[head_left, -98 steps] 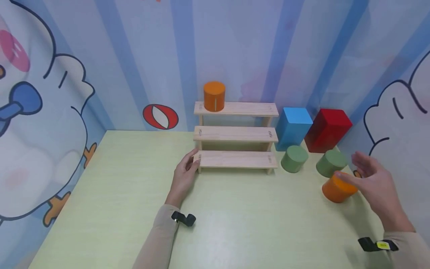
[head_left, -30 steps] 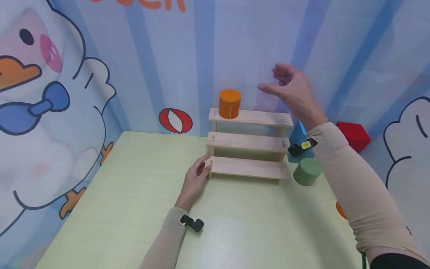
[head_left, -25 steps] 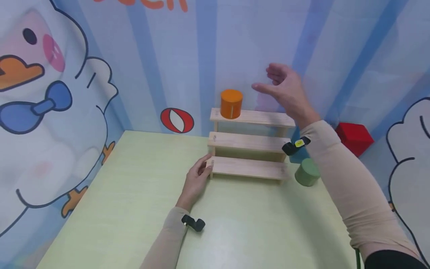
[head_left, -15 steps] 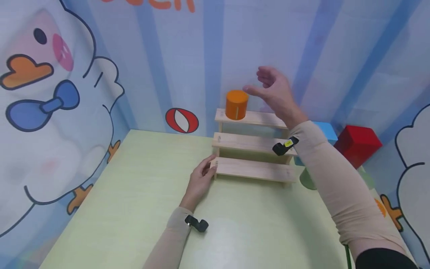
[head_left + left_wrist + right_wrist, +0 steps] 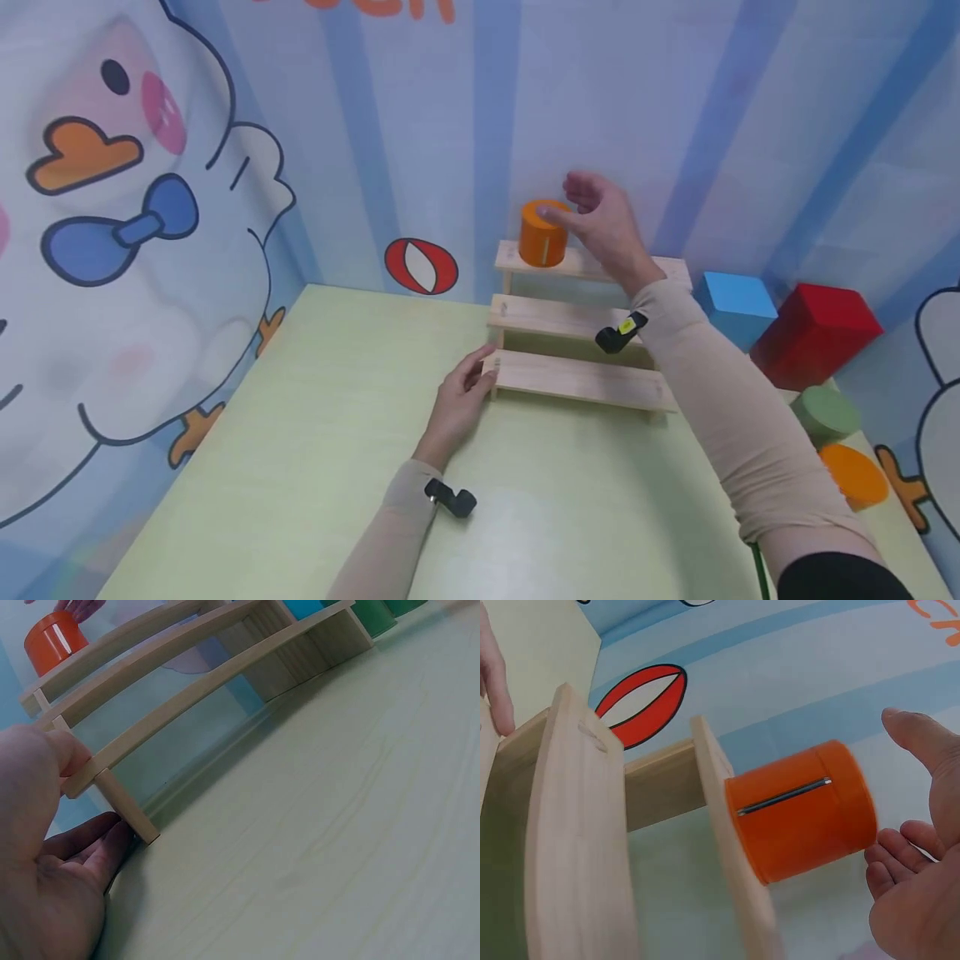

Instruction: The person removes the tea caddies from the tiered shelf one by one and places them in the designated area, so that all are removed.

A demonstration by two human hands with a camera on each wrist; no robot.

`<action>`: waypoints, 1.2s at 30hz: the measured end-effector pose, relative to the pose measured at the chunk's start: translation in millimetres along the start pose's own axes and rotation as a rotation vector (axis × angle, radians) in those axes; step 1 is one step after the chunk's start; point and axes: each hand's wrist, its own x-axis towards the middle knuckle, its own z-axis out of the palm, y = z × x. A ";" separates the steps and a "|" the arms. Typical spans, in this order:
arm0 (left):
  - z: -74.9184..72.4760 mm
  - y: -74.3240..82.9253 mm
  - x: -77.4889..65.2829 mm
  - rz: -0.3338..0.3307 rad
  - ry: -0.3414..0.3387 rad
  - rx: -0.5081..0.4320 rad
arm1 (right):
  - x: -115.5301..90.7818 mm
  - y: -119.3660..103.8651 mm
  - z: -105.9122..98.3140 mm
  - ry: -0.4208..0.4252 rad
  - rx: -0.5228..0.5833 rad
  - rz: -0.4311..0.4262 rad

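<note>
A three-step wooden display stand point(image 5: 581, 379) stands against the back wall. My left hand point(image 5: 456, 410) holds the left end of its lowest step; in the left wrist view fingers lie against the step's end and its leg point(image 5: 126, 806). At the left of the top step sits an upright orange cylinder point(image 5: 537, 243), with a narrow slot in its side in the right wrist view. Beside it my right hand point(image 5: 606, 223) is spread, thumb over the cylinder's top edge in the head view. The right wrist view shows a gap between thumb and cylinder.
Right of the stand are a blue block point(image 5: 737, 302) and a red block point(image 5: 817, 333). Nearer lie a green cylinder point(image 5: 827, 414) and another orange cylinder point(image 5: 855, 475), partly behind my right forearm. Two green cylinders point(image 5: 370, 616) show in the left wrist view.
My right hand has left the orange cylinder on the table, passed over the stand, and come left and down to the one on the top step. My left hand has stayed at the stand.
</note>
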 end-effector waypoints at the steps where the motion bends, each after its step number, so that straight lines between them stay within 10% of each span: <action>1: -0.3 0.0 0.0 -0.001 0.001 -0.002 | 1.0 3.1 2.2 -0.004 0.004 0.007; 36: 1.7 -0.3 2.3 -0.033 0.008 0.012 | 8.6 27.9 21.9 -0.035 0.073 0.044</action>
